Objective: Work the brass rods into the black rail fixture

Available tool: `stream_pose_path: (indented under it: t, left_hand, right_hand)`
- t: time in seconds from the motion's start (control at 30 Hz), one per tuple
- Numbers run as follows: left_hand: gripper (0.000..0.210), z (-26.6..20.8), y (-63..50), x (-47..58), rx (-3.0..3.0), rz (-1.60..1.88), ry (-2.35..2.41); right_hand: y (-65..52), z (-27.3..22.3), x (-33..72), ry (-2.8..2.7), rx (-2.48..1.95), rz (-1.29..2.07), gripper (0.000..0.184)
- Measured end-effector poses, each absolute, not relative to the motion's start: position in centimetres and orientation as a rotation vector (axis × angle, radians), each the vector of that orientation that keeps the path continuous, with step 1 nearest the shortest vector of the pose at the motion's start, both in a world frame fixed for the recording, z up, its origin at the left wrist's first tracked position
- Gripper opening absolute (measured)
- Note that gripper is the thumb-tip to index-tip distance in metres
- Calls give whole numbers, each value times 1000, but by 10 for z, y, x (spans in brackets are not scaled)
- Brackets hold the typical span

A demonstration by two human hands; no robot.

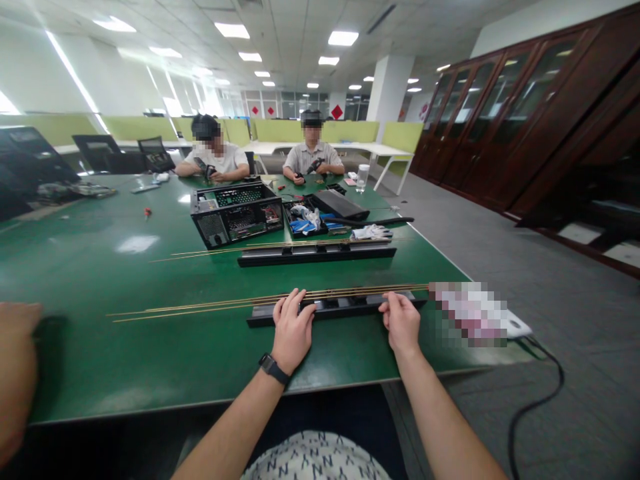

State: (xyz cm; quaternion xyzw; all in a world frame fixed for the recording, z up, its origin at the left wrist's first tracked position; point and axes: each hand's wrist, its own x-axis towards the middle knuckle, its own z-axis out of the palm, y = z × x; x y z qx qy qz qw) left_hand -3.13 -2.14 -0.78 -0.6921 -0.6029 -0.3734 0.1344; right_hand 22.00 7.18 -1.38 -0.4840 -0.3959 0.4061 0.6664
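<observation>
A long black rail [340, 308] with grey inner sections lies near the table's front edge. Several thin brass-coloured rods [200, 306] run along its top and stick out far past its left end. My left hand [293, 327], with a dark watch on the wrist, lies over the rail's left part, its fingers apart and touching the rods or the rail. At the rail's right part is my right hand [401, 321], with thumb and fingers pinched together. Whatever sits between those fingertips is too small to make out.
A second rail [315, 255] with rods lies farther back. Behind it are an open computer case [235, 212], a box with gloves [305, 219] and a white glove [371, 232]. A power strip [517, 325] is at right. Another person's arm [17, 373] enters at left; two people sit opposite.
</observation>
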Motion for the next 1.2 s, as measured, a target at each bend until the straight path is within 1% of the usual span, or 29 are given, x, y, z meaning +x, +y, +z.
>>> stream_pose_path:
  t: [0.1, 0.3, 0.47, 0.63, 0.8, 1.0, 1.2]
  left_hand:
    - [27, -8, -19, -32, -2006, -1082, -1766]
    - [31, -4, -18, -31, -2004, -1067, -1815]
    - [39, -3, -19, -31, -1978, -1088, -1836]
    - [36, -3, -21, -30, -1952, -1087, -1851]
    - [37, -2, -22, -31, -1948, -1093, -1853]
    - [40, -2, -23, -31, -1955, -1088, -1859]
    - [41, -2, -24, -31, -1950, -1102, -1865]
  right_hand:
    - [70, -11, 220, -901, -1039, 866, 36]
    - [63, -4, 216, -1011, -1007, 935, 41]
    - [62, -4, 217, -1049, -1032, 930, 44]
    - [67, -9, 220, -976, -1049, 884, 47]
    - [71, -10, 224, -865, -1039, 802, 42]
    - [71, -9, 224, -878, -1046, 784, 36]
    - [69, -11, 223, -959, -1078, 777, 38]
